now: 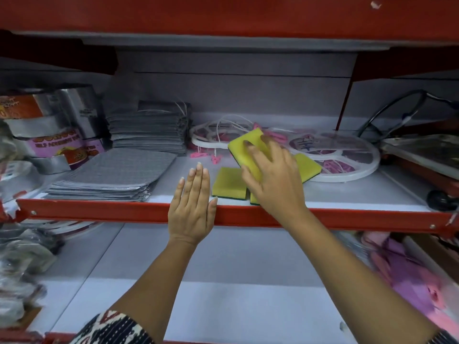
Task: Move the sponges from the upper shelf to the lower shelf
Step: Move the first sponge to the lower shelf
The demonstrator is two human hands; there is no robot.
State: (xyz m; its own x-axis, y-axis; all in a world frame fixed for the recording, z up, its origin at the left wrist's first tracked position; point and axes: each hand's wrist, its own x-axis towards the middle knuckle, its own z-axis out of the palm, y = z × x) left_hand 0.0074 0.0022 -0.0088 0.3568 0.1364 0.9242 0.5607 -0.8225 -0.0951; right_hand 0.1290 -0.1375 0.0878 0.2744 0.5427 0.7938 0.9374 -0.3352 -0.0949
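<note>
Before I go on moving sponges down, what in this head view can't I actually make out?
- Yellow sponge with green base at the shelf's front edge: the right hand covers most of it.
- Sponge count: the yellow sponge behind that hand is half hidden; more could be hidden under it.
- Silver tape rolls: labels blurred.
- Pink packages on the lower shelf: blurred, cut off by the right edge.

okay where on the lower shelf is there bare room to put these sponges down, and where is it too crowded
The lower shelf is bare across its middle, between the wrapped goods at its left end and the pink packets at its right. Both ends are crowded. On the upper shelf, the right hand grips one sponge; the left hand rests open at the edge.
</note>
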